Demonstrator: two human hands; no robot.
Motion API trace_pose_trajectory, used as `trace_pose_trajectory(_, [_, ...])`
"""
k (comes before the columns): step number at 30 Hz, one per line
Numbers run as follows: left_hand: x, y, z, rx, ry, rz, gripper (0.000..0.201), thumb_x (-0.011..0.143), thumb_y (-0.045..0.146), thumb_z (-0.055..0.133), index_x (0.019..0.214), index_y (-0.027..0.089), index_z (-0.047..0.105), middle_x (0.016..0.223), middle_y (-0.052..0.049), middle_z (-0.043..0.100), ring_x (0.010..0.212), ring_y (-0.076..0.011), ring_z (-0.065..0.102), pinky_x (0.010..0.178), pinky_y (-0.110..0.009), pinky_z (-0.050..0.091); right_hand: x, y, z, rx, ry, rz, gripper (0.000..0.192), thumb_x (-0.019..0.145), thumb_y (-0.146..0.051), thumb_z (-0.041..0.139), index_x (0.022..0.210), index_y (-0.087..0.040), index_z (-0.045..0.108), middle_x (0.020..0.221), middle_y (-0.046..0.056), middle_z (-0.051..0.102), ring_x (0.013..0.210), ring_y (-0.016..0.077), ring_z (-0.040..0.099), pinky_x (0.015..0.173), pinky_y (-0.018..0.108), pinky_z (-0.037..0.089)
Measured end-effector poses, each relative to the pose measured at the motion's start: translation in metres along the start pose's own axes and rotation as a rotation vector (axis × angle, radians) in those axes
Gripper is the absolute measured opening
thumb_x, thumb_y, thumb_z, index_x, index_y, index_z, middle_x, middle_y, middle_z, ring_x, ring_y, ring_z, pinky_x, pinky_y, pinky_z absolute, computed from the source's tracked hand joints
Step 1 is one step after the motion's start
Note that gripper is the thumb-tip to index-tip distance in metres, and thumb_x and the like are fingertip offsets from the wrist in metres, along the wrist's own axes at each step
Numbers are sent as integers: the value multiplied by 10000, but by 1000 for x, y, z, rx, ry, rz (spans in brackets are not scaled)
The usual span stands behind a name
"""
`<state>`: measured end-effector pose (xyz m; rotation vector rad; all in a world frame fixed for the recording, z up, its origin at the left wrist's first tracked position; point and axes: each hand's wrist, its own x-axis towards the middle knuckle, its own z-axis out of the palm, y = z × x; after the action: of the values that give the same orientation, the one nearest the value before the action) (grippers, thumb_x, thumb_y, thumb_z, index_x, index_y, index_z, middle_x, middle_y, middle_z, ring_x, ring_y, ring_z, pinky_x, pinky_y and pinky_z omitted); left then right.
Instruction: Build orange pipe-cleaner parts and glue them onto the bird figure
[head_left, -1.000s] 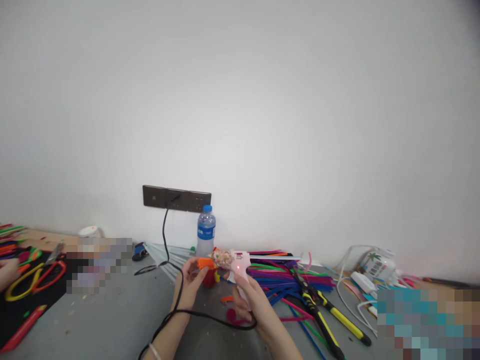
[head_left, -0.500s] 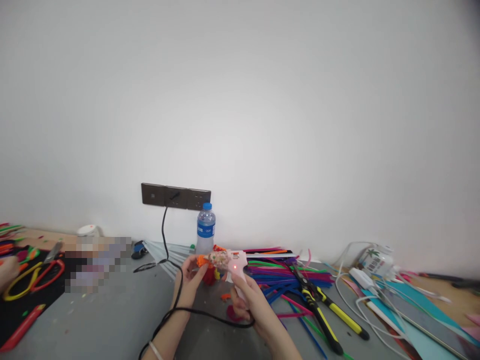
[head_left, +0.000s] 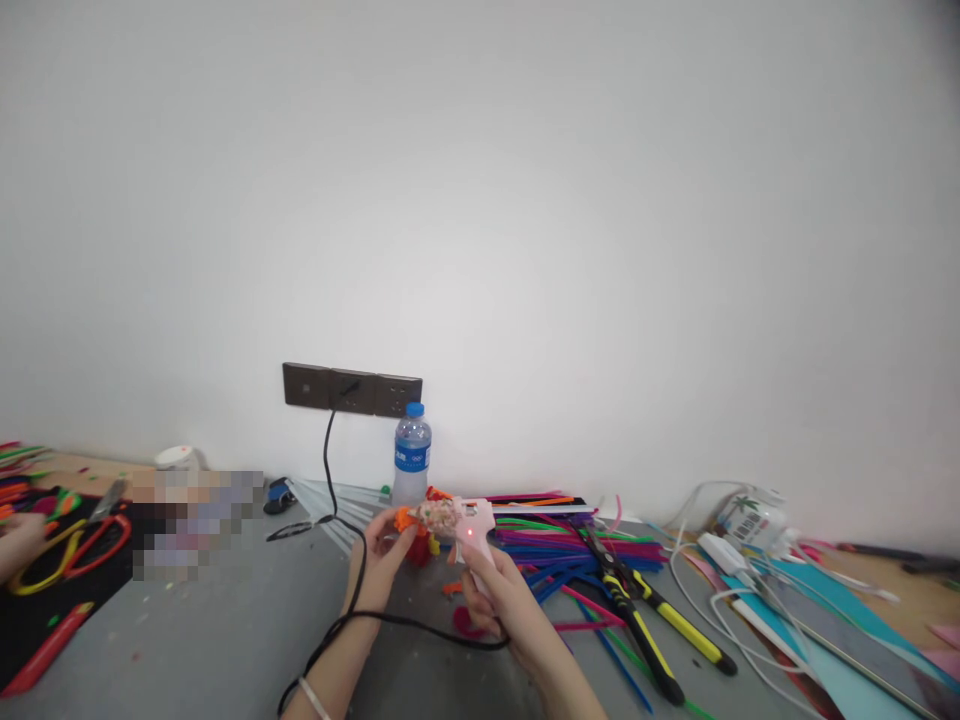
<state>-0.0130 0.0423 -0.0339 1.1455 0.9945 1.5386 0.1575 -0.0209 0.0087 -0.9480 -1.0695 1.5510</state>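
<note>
**Two hands on a glue gun job**

We see the right hand (head_left: 504, 605) wrapped shut around the grip of a pink glue gun (head_left: 466, 525), red light lit on its body. Our landmark is the gun. Its black cord (head_left: 405, 622) loops just below it, crossing over the left wrist. The left hand (head_left: 379, 568) sits just left of the gun, fingers pinched closed on a small orange piece (head_left: 405, 519) right at the gun's nozzle end. We can't tell if nozzle and piece touch. A red fuzzy bit (head_left: 420, 548) lies just below the nozzle on the grey table (head_left: 225, 640).

Right of the gun: a pile of coloured pipe cleaners (head_left: 570, 550), then yellow-black pliers (head_left: 637, 620) nearer us. Behind the gun, a water bottle (head_left: 412, 456) stands upright against the wall, under a dark socket strip (head_left: 352, 391) where the cord plugs in. Far left of the gun, another person's hand (head_left: 16, 545) by yellow and red scissors (head_left: 67, 548).
</note>
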Motion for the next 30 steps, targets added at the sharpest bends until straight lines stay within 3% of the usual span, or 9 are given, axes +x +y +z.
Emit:
trace_pose_trajectory(20, [1, 4, 1, -54, 54, 59, 374, 593, 408, 814, 865, 172, 717, 888, -84, 764, 844, -252, 693, 682, -294, 548, 2, 1, -2, -3, -3, 16, 541, 675, -673, 669, 765, -160, 524, 342, -142, 346, 250, 0, 174, 272, 155, 107])
trace_pose_trajectory(30, [-2, 10, 3, -32, 81, 95, 329, 646, 378, 772, 878, 158, 696, 882, -98, 748, 840, -256, 675, 678, -319, 543, 2, 0, -1, -18, 32, 26, 554, 629, -697, 681, 711, -181, 495, 339, -141, 339, 268, -2, 152, 273, 157, 121])
